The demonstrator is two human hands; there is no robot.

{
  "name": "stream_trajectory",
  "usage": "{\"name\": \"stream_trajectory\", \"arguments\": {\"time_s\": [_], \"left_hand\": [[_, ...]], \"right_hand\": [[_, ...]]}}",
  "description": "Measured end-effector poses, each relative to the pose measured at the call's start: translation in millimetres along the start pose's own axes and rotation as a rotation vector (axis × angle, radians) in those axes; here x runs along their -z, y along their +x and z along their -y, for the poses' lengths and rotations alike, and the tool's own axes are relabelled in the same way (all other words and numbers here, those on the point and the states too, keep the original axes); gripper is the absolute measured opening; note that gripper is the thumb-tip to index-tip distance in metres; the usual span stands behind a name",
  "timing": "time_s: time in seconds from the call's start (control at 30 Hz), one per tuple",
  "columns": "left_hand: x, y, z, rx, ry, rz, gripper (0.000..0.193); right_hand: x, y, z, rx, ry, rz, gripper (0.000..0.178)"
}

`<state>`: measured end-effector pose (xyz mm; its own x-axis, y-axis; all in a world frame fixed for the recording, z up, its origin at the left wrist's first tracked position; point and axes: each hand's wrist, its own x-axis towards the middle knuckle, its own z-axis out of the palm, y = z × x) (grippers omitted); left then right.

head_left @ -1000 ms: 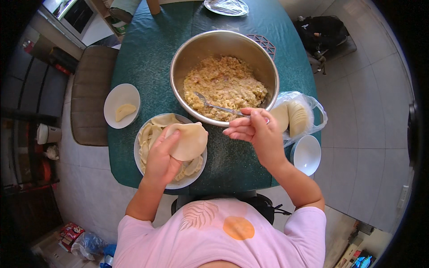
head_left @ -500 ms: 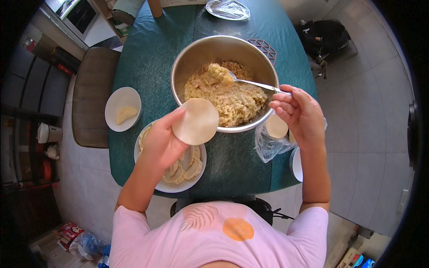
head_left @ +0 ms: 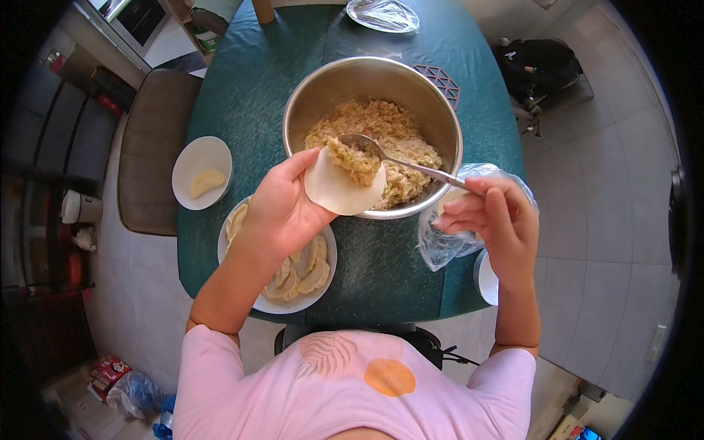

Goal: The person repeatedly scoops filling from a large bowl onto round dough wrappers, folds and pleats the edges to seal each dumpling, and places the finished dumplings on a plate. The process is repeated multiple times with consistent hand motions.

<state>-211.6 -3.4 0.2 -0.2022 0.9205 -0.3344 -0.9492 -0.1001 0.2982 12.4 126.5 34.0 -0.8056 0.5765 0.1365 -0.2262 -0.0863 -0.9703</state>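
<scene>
My left hand [head_left: 287, 205] holds a round dumpling wrapper [head_left: 339, 192] by its left edge, over the near rim of a large steel bowl [head_left: 297, 121]. Pinched by its handle in my right hand [head_left: 499, 220] is a metal spoon [head_left: 422, 169], its bowl tipped over the wrapper. A lump of minced filling [head_left: 357, 163] lies between the spoon and the wrapper's upper part. More filling [head_left: 400, 125] covers the bottom of the steel bowl. Under my left forearm stands a white plate [head_left: 282, 306] of folded dumplings [head_left: 314, 275].
A white bowl [head_left: 189, 158] with one dumpling sits at the left. Beneath my right hand lies a clear plastic bag [head_left: 440, 246], beside a small white bowl [head_left: 484, 282]. A film-covered plate [head_left: 383, 15] and a brown lattice trivet [head_left: 442, 82] are farther back on the green tablecloth.
The loaded spoon has moved from inside the bowl toward me, onto the wrapper. My left hand has shifted right with the wrapper, and my right hand has dropped lower.
</scene>
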Motion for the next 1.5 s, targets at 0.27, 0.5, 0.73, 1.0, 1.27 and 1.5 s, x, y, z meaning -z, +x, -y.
{"name": "stream_trajectory", "arguments": {"time_s": [0.27, 0.5, 0.73, 1.0, 1.27, 1.5], "left_hand": [[-2, -5, -7, 0.025, -0.031, 0.004, 0.042], [-7, -9, -2, 0.046, 0.032, -0.081, 0.043], [-1, -8, -1, 0.054, -0.008, -0.058, 0.042], [4, -9, 2, -0.016, -0.066, -0.086, 0.042], [39, -45, -30, -0.164, -0.065, -0.095, 0.047], [48, -67, -47, -0.294, -0.015, -0.302, 0.049]], "right_hand": [[-17, -12, 7, 0.658, -1.059, 0.495, 0.028], [-10, -13, 2, 0.723, -0.998, 0.431, 0.025], [-7, -14, 3, 0.646, -0.935, 0.467, 0.026], [-4, -25, 9, 0.361, -0.501, 0.237, 0.025], [12, 19, -5, 0.104, -0.412, 0.144, 0.021], [2, 54, -31, -0.323, -0.089, 0.224, 0.025]]}}
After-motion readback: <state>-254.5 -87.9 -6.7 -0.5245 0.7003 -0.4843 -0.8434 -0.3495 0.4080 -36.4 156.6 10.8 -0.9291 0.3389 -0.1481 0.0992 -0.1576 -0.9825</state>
